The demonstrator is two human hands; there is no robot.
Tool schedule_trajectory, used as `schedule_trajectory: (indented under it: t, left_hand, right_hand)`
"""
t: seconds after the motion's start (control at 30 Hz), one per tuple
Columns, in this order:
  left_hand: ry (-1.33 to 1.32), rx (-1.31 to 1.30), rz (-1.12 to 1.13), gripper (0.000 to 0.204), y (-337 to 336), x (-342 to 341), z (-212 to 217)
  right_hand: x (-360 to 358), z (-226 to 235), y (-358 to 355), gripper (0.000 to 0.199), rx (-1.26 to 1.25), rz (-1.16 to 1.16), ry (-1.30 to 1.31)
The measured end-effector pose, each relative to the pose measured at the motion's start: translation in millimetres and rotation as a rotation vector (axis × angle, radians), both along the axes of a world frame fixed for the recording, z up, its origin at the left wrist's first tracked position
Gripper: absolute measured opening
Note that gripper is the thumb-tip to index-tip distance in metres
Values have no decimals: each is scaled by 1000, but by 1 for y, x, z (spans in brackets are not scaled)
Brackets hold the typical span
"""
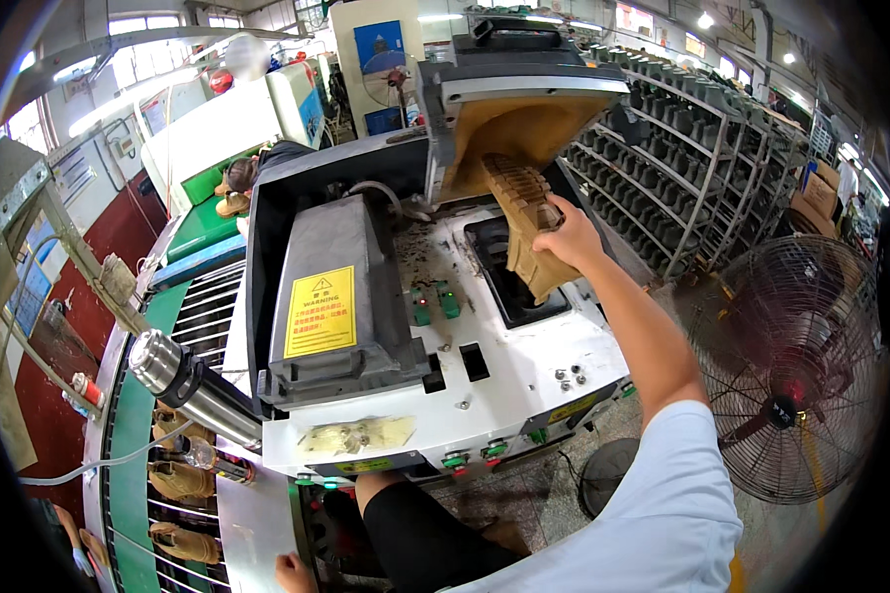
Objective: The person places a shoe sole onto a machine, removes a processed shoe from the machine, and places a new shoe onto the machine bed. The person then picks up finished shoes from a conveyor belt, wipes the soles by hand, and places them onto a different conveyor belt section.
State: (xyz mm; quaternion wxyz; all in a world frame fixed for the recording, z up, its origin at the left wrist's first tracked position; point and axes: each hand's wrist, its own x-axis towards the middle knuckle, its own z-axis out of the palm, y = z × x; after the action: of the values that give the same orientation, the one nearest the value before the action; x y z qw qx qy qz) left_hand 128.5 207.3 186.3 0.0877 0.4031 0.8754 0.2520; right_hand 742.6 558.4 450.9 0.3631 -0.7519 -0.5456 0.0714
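My right hand (572,237) is closed around a tan boot (530,259), tilted with its ridged sole showing. The boot hangs over a dark rectangular opening (494,296) in the white top of a machine (415,420). Behind it, the machine's hinged lid (524,79) stands raised, with a brownish-yellow pad (494,124) inside. Beside the opening, a grey cover (331,247) with a yellow warning label is lowered. My left hand (293,573) is low at the bottom edge, fingers curled in a loose fist, with nothing visible in it.
A roller conveyor (178,494) at left carries several tan boots (183,481). A steel thermos (193,385) and a clear bottle (213,458) stand beside the machine. A large caged fan (786,405) is at right, before shoe racks (672,148). A round stool (608,474) stands below.
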Motion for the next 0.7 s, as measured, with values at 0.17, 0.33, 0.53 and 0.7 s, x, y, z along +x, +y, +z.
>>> schedule_trajectory:
  t: [0.17, 0.33, 0.53, 0.7]
  left_hand:
    - [82, 7, 20, 32, -53, -35, -48]
    - [84, 100, 42, 24, -56, -39, -59]
    - [100, 155, 182, 28, -59, -41, -65]
    - [45, 178, 242, 29, -58, -40, -66]
  right_hand:
    - [-25, -20, 66, 101, -244, -133, -75]
    - [-41, -45, 76, 103, -427, -178, -129]
    - [-53, -51, 62, 97, -487, -165, -148]
    - [-55, -68, 52, 77, -393, -156, -260]
